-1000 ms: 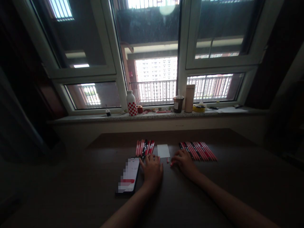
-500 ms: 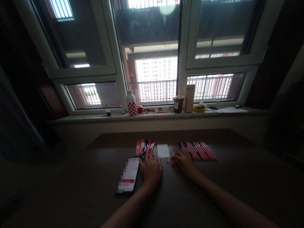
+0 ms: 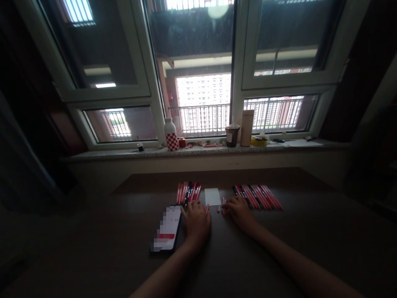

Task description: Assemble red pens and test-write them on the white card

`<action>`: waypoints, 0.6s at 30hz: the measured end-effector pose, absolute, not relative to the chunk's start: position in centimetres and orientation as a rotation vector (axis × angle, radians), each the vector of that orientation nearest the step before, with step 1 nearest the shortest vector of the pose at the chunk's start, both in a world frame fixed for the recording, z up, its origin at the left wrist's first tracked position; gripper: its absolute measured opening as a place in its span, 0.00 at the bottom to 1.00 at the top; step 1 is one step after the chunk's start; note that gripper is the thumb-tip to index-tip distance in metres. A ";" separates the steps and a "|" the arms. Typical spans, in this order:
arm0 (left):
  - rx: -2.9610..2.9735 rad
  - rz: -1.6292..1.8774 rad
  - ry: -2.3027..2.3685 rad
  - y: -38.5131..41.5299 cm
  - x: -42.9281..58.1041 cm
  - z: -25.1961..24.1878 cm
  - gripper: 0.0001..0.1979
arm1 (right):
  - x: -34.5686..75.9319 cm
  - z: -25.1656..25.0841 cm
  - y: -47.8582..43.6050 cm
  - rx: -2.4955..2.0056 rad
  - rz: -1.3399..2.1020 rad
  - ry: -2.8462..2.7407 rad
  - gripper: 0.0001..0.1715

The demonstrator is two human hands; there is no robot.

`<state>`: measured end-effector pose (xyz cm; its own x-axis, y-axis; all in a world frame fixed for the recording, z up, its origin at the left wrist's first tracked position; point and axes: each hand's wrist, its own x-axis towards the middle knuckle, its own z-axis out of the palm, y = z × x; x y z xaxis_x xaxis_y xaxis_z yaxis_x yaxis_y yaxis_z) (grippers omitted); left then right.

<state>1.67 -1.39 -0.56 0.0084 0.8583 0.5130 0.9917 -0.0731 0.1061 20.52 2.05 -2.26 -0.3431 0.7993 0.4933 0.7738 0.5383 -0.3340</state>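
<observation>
My left hand [image 3: 197, 221] is palm down beside the phone [image 3: 169, 227], its outer fingers spread. A slim pink pen [image 3: 207, 207] shows between its thumb and index finger, mostly hidden. My right hand [image 3: 240, 210] is bent over the table, with its thumb and fingertips closed at another pink pen [image 3: 223, 203]. Between the hands lie a white card [image 3: 212, 197] and a short pink piece [image 3: 218, 209] at its lower edge. A row of pink, red and black pens [image 3: 188, 193] lies beyond my left hand. A longer row of similar pens [image 3: 259, 197] lies beyond my right hand.
On the windowsill [image 3: 201, 152] stand a red-checked white bottle [image 3: 171, 135], a drink cup [image 3: 232, 135], a tan cylinder [image 3: 247, 128] and a yellow tape roll [image 3: 258, 141]. The dark table [image 3: 217, 265] runs up to the wall below the window.
The whole view has shifted very slightly. Both hands and the pens stay in nearly the same places.
</observation>
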 end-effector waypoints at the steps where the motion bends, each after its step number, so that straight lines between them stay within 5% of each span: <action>1: -2.004 -0.664 -1.920 -1.4 1.7 -0.5 0.16 | 20.5 -2.3 2.1 -1.265 0.053 -2.161 0.14; 18: -2.076 -0.742 -1.894 -1.6 1.7 -0.2 0.12 | 20.6 -2.5 2.3 -1.257 -0.021 -2.081 0.13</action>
<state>1.67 -1.57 -0.24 0.0335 0.8585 0.5116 0.9776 -0.1347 0.1620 20.59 2.27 -2.55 -0.2881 0.7723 0.5662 0.7836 0.5300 -0.3241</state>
